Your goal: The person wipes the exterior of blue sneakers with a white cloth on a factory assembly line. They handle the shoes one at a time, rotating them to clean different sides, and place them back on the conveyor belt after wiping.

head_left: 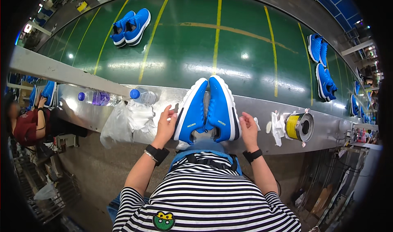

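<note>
Far left, a seated person in red [25,125] by the metal ledge [82,109], arm raised; more blue shoes just behind. On the ledge, L to R: a clear bottle w/ purple tint [97,97] lying on its side, blue cap; a 2nd clear bottle [143,95], blue cap, also on its side; under it a crumpled plastic bag [116,123] & white cloth [141,115], soft, wrinkled.

L hand [166,125]: forearm up from lower edge, black wristband + thin bracelet, fingers curled, tips against the outer side of the left shoe [192,111]. Grip looks loose, resting on it rather than clamped; can't tell for sure.

The shoe pair sits centre on the ledge, toes pointing away onto the belt [245,39], soles outward, uppers facing each other, touching. Blue mesh-like uppers, white rubber soles. Right shoe [222,109] same.

R hand [248,129]: black wristband, fingers bent, against the right shoe's white sole; something white just beside the fingers, too small to tell.

Further R: white rags [279,127], then a round tin [300,126] on its side, yellow wall, dark open mouth.

Belt: glossy green, curved, yellow lines. Other blue pairs on it, upper L [131,27] & far R [321,64].
</note>
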The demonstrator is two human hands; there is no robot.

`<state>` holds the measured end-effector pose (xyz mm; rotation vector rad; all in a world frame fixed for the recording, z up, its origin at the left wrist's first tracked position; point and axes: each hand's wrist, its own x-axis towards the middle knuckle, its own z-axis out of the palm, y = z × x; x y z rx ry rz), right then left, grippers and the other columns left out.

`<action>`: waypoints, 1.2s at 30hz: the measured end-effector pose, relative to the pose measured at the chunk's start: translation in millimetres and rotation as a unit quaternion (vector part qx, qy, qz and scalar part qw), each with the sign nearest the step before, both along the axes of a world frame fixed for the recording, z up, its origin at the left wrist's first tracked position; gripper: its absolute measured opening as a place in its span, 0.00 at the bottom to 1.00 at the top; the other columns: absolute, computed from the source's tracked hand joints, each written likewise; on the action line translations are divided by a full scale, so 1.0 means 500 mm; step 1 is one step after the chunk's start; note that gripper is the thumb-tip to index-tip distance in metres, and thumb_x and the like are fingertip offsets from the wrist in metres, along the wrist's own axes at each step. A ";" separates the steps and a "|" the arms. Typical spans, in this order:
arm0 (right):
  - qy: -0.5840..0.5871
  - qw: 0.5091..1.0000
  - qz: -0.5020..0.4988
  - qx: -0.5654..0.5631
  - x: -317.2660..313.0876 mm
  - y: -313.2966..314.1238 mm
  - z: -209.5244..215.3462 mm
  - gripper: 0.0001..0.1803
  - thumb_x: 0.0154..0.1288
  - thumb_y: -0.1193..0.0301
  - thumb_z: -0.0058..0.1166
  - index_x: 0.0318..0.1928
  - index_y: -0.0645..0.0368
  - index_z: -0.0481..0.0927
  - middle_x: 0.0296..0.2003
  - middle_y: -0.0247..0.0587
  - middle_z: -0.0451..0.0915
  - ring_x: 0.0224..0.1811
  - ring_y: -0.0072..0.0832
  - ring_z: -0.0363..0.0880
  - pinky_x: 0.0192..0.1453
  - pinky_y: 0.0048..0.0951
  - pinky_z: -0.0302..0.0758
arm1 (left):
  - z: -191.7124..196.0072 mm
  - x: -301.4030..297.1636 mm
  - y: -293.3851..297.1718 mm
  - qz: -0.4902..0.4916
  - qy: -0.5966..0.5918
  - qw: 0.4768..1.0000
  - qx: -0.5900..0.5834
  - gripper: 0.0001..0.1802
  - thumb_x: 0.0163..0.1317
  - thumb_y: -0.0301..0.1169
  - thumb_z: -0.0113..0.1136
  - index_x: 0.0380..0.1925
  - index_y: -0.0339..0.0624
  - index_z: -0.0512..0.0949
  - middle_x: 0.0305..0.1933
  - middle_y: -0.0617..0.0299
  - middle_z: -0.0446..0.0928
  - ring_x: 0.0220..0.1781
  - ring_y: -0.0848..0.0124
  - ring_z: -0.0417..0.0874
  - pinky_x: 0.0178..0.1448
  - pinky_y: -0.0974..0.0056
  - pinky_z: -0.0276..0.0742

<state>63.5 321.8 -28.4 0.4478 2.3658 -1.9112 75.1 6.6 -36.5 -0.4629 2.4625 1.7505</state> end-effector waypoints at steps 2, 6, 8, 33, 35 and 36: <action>-0.009 1.000 -0.014 0.003 0.000 0.019 -0.008 0.14 0.64 0.67 0.49 0.46 0.63 0.75 0.34 0.34 0.77 0.34 0.18 0.73 0.41 0.19 0.71 | -0.003 -0.002 -0.017 0.012 -0.021 1.000 -0.007 0.21 0.62 0.34 0.50 0.54 0.39 0.66 0.45 0.51 0.72 0.45 0.65 0.75 0.49 0.65 0.71; -0.037 0.998 -0.043 -0.029 0.011 0.039 -0.027 0.14 0.66 0.65 0.47 0.41 0.64 0.78 0.31 0.35 0.78 0.33 0.19 0.75 0.39 0.20 0.72 | -0.016 0.000 -0.036 0.019 -0.042 0.998 0.038 0.20 0.66 0.40 0.43 0.51 0.40 0.71 0.45 0.57 0.75 0.48 0.71 0.75 0.47 0.66 0.71; -0.056 0.997 -0.037 -0.030 0.012 0.041 -0.025 0.14 0.66 0.66 0.47 0.42 0.64 0.78 0.31 0.35 0.78 0.33 0.19 0.75 0.38 0.20 0.72 | 0.007 -0.001 -0.031 0.019 -0.071 0.995 0.063 0.20 0.66 0.41 0.42 0.51 0.40 0.71 0.45 0.57 0.75 0.47 0.71 0.75 0.46 0.67 0.71; -0.102 0.976 0.190 -0.030 -0.052 0.004 -0.045 0.36 0.61 0.53 0.50 0.61 0.66 0.59 0.54 0.52 0.68 0.55 0.35 0.68 0.59 0.30 0.63 | 0.042 -0.049 0.004 -0.179 -0.117 0.977 0.008 0.29 0.67 0.46 0.37 0.62 0.40 0.56 0.58 0.47 0.67 0.59 0.62 0.67 0.63 0.64 0.58; -0.142 0.965 0.157 -0.153 -0.059 0.005 -0.025 0.31 0.64 0.57 0.48 0.61 0.63 0.60 0.51 0.44 0.72 0.51 0.26 0.70 0.55 0.24 0.66 | 0.039 -0.058 0.005 -0.155 -0.099 0.980 0.081 0.29 0.68 0.46 0.35 0.62 0.37 0.57 0.59 0.50 0.66 0.58 0.64 0.68 0.63 0.65 0.58; -0.177 0.952 0.145 -0.202 -0.060 0.005 -0.022 0.30 0.64 0.58 0.47 0.60 0.62 0.61 0.50 0.42 0.72 0.50 0.25 0.71 0.54 0.24 0.67 | 0.041 -0.055 -0.004 -0.128 -0.145 0.972 0.131 0.30 0.68 0.47 0.34 0.60 0.35 0.59 0.59 0.51 0.66 0.58 0.65 0.68 0.63 0.66 0.59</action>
